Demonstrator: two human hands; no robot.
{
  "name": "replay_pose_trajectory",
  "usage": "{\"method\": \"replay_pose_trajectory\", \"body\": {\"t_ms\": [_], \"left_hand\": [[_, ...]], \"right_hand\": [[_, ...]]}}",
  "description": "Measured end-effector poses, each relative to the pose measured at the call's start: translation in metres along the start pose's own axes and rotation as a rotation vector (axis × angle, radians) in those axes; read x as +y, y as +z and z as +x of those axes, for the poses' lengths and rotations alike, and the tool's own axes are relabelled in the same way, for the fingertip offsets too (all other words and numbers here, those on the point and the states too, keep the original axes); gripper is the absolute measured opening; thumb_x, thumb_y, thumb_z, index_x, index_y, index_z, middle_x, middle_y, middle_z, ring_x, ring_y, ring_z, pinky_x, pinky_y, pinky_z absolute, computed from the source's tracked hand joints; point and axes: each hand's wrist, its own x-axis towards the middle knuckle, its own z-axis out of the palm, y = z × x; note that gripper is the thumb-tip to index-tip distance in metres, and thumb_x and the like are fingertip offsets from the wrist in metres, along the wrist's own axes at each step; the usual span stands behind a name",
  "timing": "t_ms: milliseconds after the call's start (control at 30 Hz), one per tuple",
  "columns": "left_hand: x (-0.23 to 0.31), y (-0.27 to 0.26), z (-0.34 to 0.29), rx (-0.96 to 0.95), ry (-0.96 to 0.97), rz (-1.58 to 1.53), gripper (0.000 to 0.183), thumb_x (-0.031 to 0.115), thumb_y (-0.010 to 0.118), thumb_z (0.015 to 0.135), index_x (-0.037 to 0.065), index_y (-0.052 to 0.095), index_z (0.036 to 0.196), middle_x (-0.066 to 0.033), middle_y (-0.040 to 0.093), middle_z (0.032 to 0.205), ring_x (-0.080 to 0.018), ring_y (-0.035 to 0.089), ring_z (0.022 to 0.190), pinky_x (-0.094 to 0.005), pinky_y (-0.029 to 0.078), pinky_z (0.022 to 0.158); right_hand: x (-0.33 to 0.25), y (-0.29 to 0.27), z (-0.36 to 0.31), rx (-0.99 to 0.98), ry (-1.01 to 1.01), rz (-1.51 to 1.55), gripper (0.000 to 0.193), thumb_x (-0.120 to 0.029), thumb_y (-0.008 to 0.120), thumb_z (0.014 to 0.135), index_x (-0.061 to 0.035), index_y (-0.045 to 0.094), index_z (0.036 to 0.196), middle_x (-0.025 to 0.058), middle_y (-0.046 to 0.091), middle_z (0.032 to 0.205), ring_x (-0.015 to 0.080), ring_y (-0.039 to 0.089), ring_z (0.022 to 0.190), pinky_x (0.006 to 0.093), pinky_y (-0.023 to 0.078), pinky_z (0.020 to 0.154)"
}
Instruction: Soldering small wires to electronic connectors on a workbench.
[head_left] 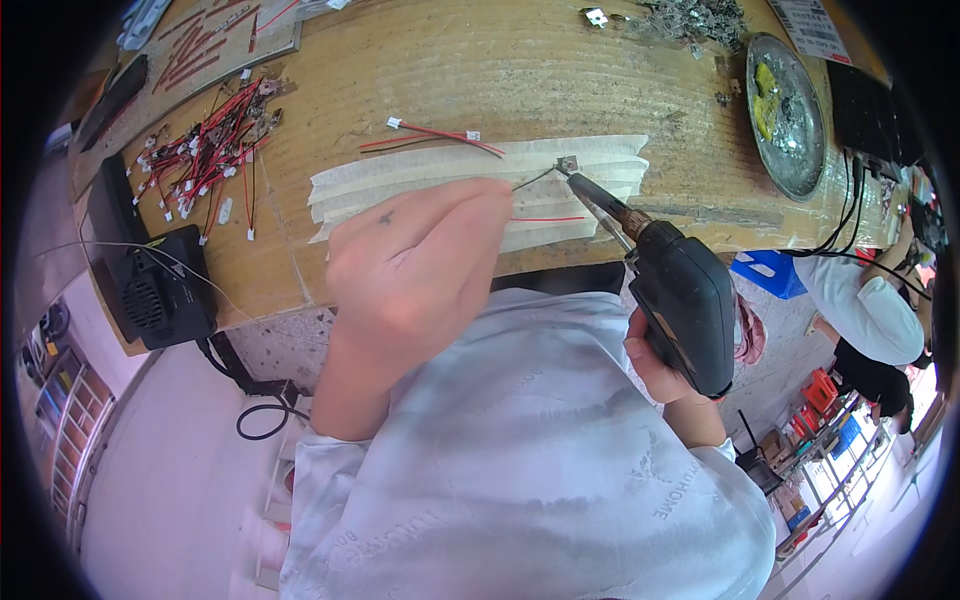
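My left hand [415, 260] is closed in a pinch, its fingertips hidden behind the hand. A thin black wire [532, 179] runs from it to a small square metal piece [568, 162] on pale strips of tape [615, 180]. A red wire [550, 219] also reaches out from beside that hand. My right hand [655, 362] grips a black soldering gun [688, 305] whose tip meets or nearly meets the metal piece. Just beyond the tape lie red and black wires with white connectors [430, 131].
A pile of connector wires [210, 150] covers the left of the wooden table [400, 60]. A black fan-like box [165, 285] sits at its left edge. At right are a metal dish [785, 150] with yellow sponge and a black box [875, 115]. Small metal parts [690, 25] are heaped behind.
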Motion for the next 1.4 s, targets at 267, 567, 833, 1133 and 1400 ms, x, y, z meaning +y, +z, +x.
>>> {"method": "replay_pose_trajectory", "body": {"t_ms": [267,567,833,1133,1400], "left_hand": [[0.001,-0.001,0.001,-0.018,-0.021,0.006,0.020,-0.005,0.075,0.069,0.002,0.073,0.088,-0.0100,0.074,0.086,-0.0240,0.071,0.069,-0.0315,0.058,0.061],[0.002,-0.002,0.002,-0.036,-0.030,0.019,0.021,-0.004,0.075,0.069,0.003,0.073,0.089,-0.0098,0.074,0.086,-0.0239,0.071,0.069,-0.0321,0.058,0.062],[0.001,-0.001,0.002,-0.029,-0.025,0.013,0.020,-0.004,0.075,0.070,0.003,0.073,0.088,-0.0096,0.074,0.086,-0.0238,0.071,0.069,-0.0319,0.058,0.061],[0.001,-0.001,0.002,-0.032,-0.024,0.023,0.021,-0.004,0.075,0.070,0.004,0.073,0.088,-0.0087,0.074,0.085,-0.0232,0.071,0.069,-0.0318,0.058,0.061],[0.002,-0.001,0.003,-0.035,-0.028,0.024,0.020,-0.004,0.076,0.071,0.004,0.073,0.088,-0.0087,0.074,0.085,-0.0231,0.071,0.070,-0.0318,0.058,0.062]], "right_hand": [[0.005,0.002,-0.001,0.021,-0.046,-0.052,0.043,-0.015,0.080,0.056,0.0016,0.075,0.095,0.0101,0.070,0.080,0.0257,0.061,0.054,0.0324,0.045,0.048],[0.005,0.003,0.001,0.011,-0.034,-0.052,0.044,-0.016,0.080,0.057,0.0018,0.075,0.096,0.0103,0.069,0.079,0.0258,0.060,0.053,0.0328,0.045,0.048],[0.005,0.004,0.002,0.028,-0.031,-0.068,0.045,-0.016,0.081,0.056,0.0012,0.075,0.097,0.0094,0.067,0.076,0.0257,0.058,0.051,0.0329,0.043,0.047],[0.003,0.004,0.006,0.020,-0.041,-0.073,0.046,-0.016,0.081,0.056,0.0007,0.075,0.098,0.0080,0.064,0.072,0.0246,0.055,0.050,0.0330,0.041,0.046],[0.004,0.001,0.003,-0.035,-0.005,0.008,0.046,-0.016,0.081,0.056,0.0000,0.075,0.098,0.0063,0.064,0.070,0.0235,0.057,0.050,0.0317,0.042,0.047]]}}
